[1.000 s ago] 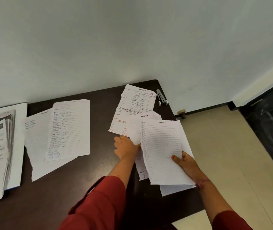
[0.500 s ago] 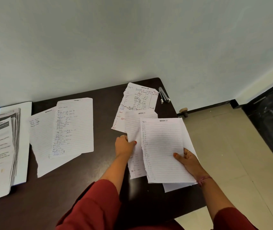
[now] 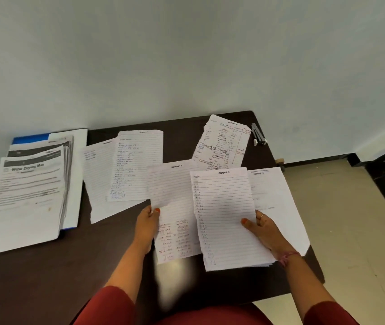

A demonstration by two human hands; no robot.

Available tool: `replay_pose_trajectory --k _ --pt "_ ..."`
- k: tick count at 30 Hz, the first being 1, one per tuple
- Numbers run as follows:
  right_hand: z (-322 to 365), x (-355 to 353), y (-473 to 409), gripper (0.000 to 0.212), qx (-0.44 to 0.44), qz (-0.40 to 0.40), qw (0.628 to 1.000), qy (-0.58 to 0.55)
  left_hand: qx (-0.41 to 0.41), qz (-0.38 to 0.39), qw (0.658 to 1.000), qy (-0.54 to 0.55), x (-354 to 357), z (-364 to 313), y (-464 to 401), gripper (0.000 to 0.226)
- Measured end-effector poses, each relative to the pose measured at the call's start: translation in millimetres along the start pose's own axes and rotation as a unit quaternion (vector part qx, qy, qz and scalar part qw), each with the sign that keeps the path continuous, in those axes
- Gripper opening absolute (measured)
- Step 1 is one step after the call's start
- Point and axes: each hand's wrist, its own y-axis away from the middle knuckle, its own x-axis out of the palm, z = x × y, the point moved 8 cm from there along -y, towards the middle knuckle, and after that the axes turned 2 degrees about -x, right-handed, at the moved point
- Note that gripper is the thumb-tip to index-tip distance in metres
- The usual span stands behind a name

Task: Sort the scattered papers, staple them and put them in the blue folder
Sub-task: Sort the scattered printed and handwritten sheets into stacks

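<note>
Papers, lined and handwritten, spread across a dark bench (image 3: 46, 277) against a pale wall. Two sheets in hand, the rest lying flat.

Left hand (image 3: 148, 227) pinching the lower left edge of a lined sheet headed "Section" (image 3: 175, 198), thumb on top, fingers underneath and unseen; sheet raised slightly and drawn leftward, most likely so its heading can be read apart from the others. Red and dark notes crowded in its lower half.

Right hand (image 3: 263, 227) gripping a second lined sheet (image 3: 224, 212) by its right edge, thumb across the face, ring on one finger. Held overlapping the first sheet, probably for comparing section headings before ordering. Beneath it, another page (image 3: 278, 198) flat at the bench's right edge.

Further back, a densely written page (image 3: 222, 141) lying tilted near the far right corner. Just beside it, touching nothing, a small stapler (image 3: 258, 136), parked out of the sorting area yet within reach.

Centre left, two overlapping lined pages (image 3: 126, 170), seemingly a pile already grouped.

Far left, blue folder (image 3: 30, 139), mostly hidden under a stack of printed documents (image 3: 30, 193); only a blue corner at the back and a sliver at the front showing. Folder well apart from both hands, so filing looks some way off; sorting appears to be the step in hand, stapling not yet begun.
</note>
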Motion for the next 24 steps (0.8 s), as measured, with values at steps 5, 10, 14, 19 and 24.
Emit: replay_pose_trajectory --k 5,10,14,19,24 --pt "-7 64 -2 0.027 -0.003 0.036 0.999 -0.018 -0.028 0.001 1.0 0.013 -39 15 15 0.022" --pt "-11 122 -8 0.024 -0.013 0.044 0.998 0.031 -0.044 0.011 0.999 -0.012 -62 26 17 0.021" --pt "-10 145 -13 0.021 -0.017 0.024 0.995 0.099 -0.066 0.029 0.997 -0.009 -66 31 13 0.03" --pt "-2 159 -19 0.04 -0.039 0.01 0.973 0.227 -0.06 0.05 0.997 -0.009 -61 26 13 0.039" --pt "7 175 -13 0.049 -0.075 0.028 0.958 0.277 -0.031 0.04 0.998 -0.024 -61 22 15 0.012"
